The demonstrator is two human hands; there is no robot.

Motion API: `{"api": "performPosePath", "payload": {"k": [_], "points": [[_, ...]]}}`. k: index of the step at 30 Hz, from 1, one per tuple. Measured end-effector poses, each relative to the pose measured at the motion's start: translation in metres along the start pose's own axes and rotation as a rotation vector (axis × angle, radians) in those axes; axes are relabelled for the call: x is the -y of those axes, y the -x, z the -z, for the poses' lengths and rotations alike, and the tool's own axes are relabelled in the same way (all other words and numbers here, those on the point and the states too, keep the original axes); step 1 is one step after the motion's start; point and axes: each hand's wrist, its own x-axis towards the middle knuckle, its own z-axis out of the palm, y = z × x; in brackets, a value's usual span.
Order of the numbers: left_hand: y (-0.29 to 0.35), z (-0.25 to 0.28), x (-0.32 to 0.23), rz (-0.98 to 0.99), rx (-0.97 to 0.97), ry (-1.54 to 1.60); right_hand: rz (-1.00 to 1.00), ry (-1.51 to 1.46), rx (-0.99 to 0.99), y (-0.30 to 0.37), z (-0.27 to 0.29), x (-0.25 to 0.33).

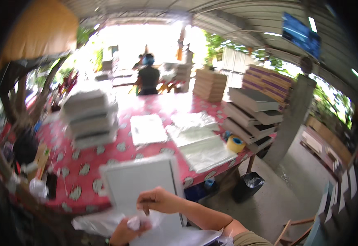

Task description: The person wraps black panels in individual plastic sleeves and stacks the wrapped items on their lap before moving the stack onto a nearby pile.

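A flat rectangular panel [144, 184] with a white border and a dark inner line leans at the table's near edge, in front of me. Thin clear plastic [99, 222] lies bunched over its lower end. My left hand [129, 232] is closed on a crumpled part of that plastic. Just above it, my right hand [159, 200] is held over the panel with its fingers bent into a pinch. Whatever may be between those fingertips is too blurred to make out. A white sheet [179, 237] spreads below the right forearm.
The table [84, 192] has a patterned red cover. On it stand a stack of wrapped panels [89, 119], clear plastic bags [203, 151], a yellow tape roll [236, 144] and stacked boxes [253, 117]. A black bin [248, 186] and a post [292, 119] stand right. A person [148, 76] is beyond.
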Motion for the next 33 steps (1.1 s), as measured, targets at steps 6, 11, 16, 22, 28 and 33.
{"api": "performPosePath", "payload": {"k": [6,11,16,22,28,33], "points": [[0.001,0.007,0.038,-0.124,-0.699,1.307,-0.341,-0.271,0.727,0.047,0.018,-0.046],[-0.015,0.027,0.050,-0.019,-0.282,1.061,0.107,-0.911,0.002,0.082,0.032,-0.078],[-0.012,0.052,0.056,0.004,-0.228,0.918,0.478,-1.562,0.051,0.072,0.040,-0.080],[-0.012,0.087,0.060,-0.047,-0.216,0.807,0.114,-0.933,0.712,0.065,0.020,-0.093],[-0.067,0.106,0.063,-0.348,-0.528,0.207,-0.083,0.029,-0.416,0.045,0.109,-0.093],[-0.139,0.105,0.071,-0.605,-0.773,-0.746,-0.195,0.985,-0.705,0.001,0.105,-0.147]]}}
